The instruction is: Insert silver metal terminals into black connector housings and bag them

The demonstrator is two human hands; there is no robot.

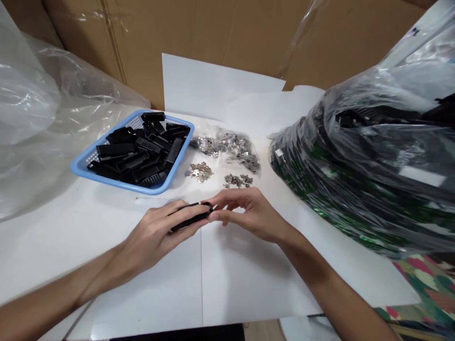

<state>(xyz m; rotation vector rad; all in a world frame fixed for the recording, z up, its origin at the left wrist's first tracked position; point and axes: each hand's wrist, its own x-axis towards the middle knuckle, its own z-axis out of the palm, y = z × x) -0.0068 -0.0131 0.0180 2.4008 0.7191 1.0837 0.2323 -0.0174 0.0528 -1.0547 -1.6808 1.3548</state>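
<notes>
My left hand (161,221) is closed around a black plastic casing (190,217), a long narrow piece held just above the white table. At the casing's right end, my right hand (245,210) pinches with thumb and forefinger; whether a small part sits between those fingertips is hidden. Beyond my hands lie a flat pile of thin metal plates (200,172) and, to its right, a cluster of small metal pieces (238,180). A blue basket (156,190) at the back left holds many similar black casings (142,149).
Clear plastic bags of metal parts (232,147) lie behind the small piles. A large clear bag (320,156) full of black and green items bulges on the right. Plastic sheeting (64,118) covers the left side, and cardboard (220,33) stands at the back.
</notes>
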